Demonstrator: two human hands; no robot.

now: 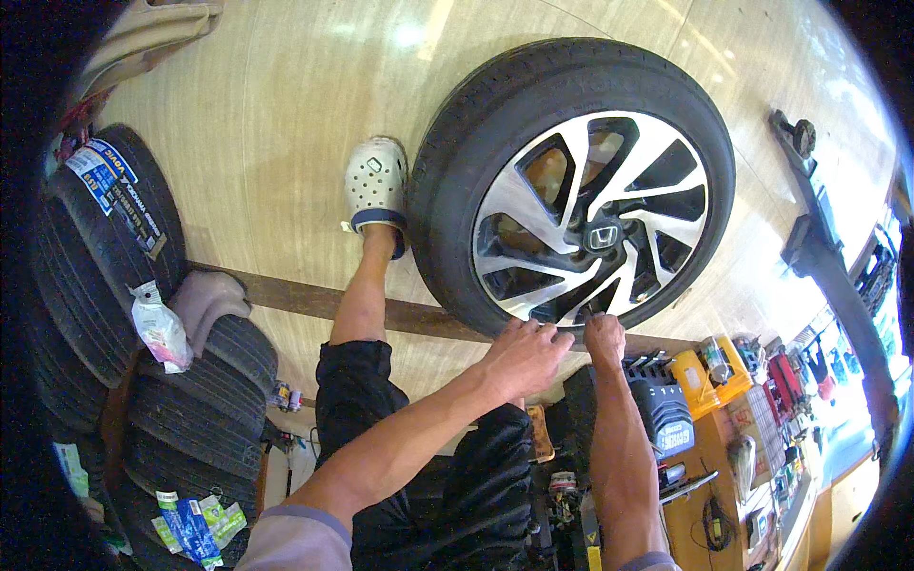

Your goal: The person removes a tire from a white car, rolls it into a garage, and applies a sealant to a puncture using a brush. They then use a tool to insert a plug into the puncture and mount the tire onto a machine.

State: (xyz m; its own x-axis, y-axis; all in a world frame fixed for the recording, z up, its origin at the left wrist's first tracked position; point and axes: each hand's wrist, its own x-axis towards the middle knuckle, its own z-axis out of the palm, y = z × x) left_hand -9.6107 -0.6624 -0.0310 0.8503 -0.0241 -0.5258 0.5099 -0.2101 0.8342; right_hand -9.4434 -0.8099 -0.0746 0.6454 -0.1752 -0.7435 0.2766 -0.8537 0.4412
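Observation:
A car wheel (657,181) with a silver-and-black spoked rim and a black tire (481,124) stands tilted in front of me, its rim face turned up toward me. My left hand (528,357) is closed over the near edge of the tire, its curled fingers against the sidewall beside the rim. Just right of it, my right hand (605,339) is pinched closed at the rim's near edge. A small dark tip shows by its fingertips, but what they hold is too small to make out.
Stacked black tires (200,390) stand at the left, with a white pouch (160,328) and small packets (195,528) on them. My foot in a white clog (377,181) is left of the wheel. Right are a dark tool case (664,414), a yellow container (700,381) and a metal lift arm (824,238).

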